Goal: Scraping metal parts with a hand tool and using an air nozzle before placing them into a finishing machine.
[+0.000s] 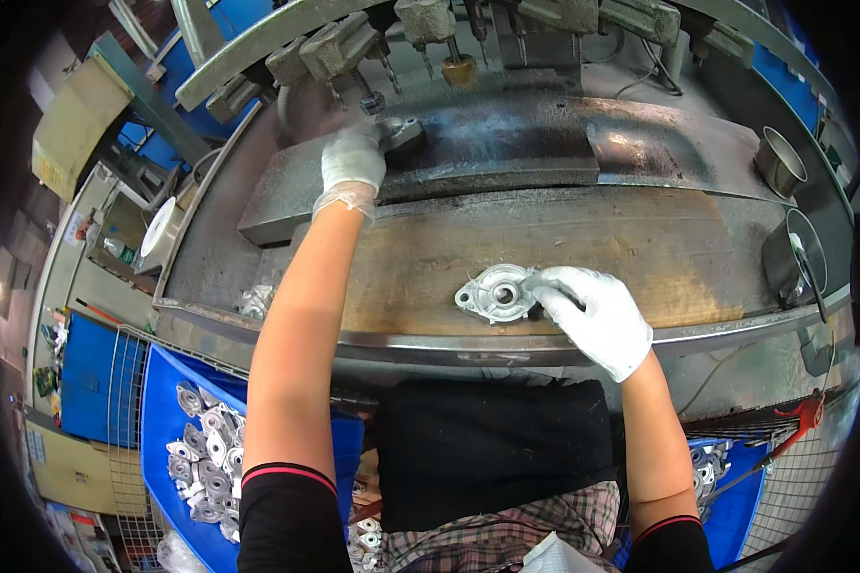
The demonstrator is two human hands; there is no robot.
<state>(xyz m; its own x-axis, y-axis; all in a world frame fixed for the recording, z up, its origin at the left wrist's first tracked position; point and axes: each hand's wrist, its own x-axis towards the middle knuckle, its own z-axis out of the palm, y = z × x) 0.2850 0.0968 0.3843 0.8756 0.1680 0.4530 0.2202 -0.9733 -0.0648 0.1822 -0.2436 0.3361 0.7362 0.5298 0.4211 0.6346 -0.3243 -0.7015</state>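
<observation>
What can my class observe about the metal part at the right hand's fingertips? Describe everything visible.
The metal part is silvery grey and looks cast: a round body with raised ribs around a central hole, and a rounded ear with a smaller hole on its left. It appears to lie flat on the wooden board, near the front edge. The gloved right hand touches and hides its right end.

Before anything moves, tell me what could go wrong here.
The left hand is at a dark casting, close to a bit; if that bit is turning, which I can't tell, it could catch the hand. The right hand has its grip on just one end of a pale casting, so the part might twist or slip.
</observation>
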